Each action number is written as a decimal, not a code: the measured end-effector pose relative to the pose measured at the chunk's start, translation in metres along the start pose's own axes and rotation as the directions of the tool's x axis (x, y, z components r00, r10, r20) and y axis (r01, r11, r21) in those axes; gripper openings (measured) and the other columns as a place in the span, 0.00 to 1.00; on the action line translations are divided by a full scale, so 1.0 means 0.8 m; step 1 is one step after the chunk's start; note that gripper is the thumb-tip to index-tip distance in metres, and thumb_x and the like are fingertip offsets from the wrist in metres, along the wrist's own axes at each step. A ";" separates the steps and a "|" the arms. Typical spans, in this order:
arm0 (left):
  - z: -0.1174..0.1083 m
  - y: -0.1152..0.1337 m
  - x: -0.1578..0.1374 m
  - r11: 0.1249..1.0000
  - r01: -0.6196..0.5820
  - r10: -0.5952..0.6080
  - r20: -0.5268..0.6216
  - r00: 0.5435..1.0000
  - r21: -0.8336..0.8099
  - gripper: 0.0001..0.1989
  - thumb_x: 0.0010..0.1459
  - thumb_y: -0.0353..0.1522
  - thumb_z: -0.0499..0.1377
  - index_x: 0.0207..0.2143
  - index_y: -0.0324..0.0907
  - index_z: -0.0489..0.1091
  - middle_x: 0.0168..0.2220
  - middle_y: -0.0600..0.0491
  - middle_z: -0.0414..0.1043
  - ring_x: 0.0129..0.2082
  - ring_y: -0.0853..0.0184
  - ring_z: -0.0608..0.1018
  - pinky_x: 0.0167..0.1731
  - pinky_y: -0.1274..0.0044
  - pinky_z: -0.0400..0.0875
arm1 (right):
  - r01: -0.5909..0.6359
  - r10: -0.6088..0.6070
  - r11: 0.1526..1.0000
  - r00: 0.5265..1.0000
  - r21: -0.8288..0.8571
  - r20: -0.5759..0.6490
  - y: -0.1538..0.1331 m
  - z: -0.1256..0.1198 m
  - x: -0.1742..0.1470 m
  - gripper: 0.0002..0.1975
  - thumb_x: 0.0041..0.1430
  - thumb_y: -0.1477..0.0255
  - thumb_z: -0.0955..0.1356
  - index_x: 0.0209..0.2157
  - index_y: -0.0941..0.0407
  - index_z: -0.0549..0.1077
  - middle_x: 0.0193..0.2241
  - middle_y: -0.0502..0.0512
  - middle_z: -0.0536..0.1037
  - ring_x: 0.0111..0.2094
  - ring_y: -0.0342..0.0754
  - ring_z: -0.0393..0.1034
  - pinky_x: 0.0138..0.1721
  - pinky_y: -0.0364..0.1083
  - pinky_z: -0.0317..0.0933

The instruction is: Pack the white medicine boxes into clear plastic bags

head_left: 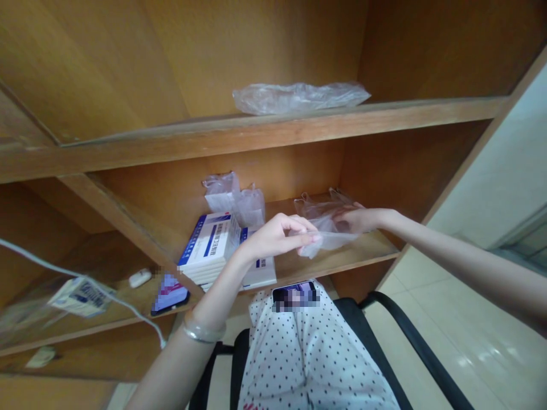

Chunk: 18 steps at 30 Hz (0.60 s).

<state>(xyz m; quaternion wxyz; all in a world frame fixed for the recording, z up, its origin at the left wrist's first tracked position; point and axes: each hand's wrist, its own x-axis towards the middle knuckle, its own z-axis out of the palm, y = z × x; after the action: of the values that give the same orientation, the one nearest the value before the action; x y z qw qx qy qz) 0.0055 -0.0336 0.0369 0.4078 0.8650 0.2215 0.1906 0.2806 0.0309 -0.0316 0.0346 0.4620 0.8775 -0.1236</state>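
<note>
A thin clear plastic bag (331, 240) stretches between my two hands over the lower shelf. My left hand (280, 234), with a silver bangle on its wrist, pinches the bag's left end between thumb and fingers. At the other end my right hand (356, 219) grips the film, its fingertips partly covered by plastic. Behind them lie more loose clear bags (314, 206). To the left of my left hand is a stack of white and blue boxes (211, 245) with printed characters. Another such box (261, 272) lies partly hidden under my left wrist.
Bagged white boxes (235, 199) stand behind the stack. Folded clear plastic (299, 98) lies on the upper shelf (273, 134). A phone (294, 296) rests on my lap, another phone (171, 293) lies left, near a white cable (128, 304). A chair armrest (419, 347) is at right.
</note>
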 end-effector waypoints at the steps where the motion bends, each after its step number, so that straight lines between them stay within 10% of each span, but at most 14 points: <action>1: 0.000 0.000 0.000 0.999 0.038 -0.038 0.010 0.999 0.025 0.20 0.58 0.41 0.54 0.19 0.38 0.67 0.31 0.49 0.73 0.31 0.72 0.72 0.36 0.77 0.66 | 0.003 -0.002 1.000 1.000 -0.019 0.011 -0.002 -0.001 -0.001 0.15 0.49 0.64 0.68 0.41 0.50 0.75 0.48 0.54 0.73 0.52 0.60 0.62 0.53 0.56 0.52; 5: 0.009 -0.013 0.000 0.904 0.246 -0.252 -0.031 0.967 0.349 0.28 0.61 0.48 0.45 0.16 0.40 0.63 0.15 0.55 0.61 0.17 0.74 0.63 0.23 0.77 0.59 | -0.023 0.029 0.997 0.996 -0.068 0.087 -0.010 -0.002 -0.004 0.15 0.50 0.69 0.67 0.42 0.47 0.75 0.51 0.53 0.71 0.56 0.62 0.58 0.56 0.64 0.45; 10: 0.025 -0.038 0.004 0.584 0.383 -0.340 -0.214 0.916 0.715 0.29 0.64 0.43 0.37 0.26 0.38 0.71 0.25 0.45 0.71 0.26 0.63 0.73 0.30 0.70 0.62 | -0.012 0.025 0.988 0.997 -0.153 0.079 -0.017 0.003 -0.003 0.18 0.47 0.76 0.68 0.40 0.46 0.77 0.53 0.55 0.69 0.60 0.62 0.53 0.57 0.66 0.41; 18: 0.040 -0.050 0.012 0.384 0.352 -0.547 -0.097 0.832 0.854 0.14 0.49 0.35 0.60 0.38 0.37 0.73 0.37 0.43 0.76 0.40 0.58 0.75 0.50 0.64 0.59 | -0.064 0.094 0.973 0.987 -0.223 0.128 -0.031 0.011 0.005 0.19 0.42 0.78 0.71 0.38 0.45 0.78 0.60 0.54 0.60 0.62 0.61 0.47 0.59 0.65 0.34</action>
<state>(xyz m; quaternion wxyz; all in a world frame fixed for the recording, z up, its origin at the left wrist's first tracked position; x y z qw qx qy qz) 0.0204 -0.0258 -0.0121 -0.0073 0.8706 0.4693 -0.1479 0.2575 0.0182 -0.0358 0.1506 0.4803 0.8622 -0.0567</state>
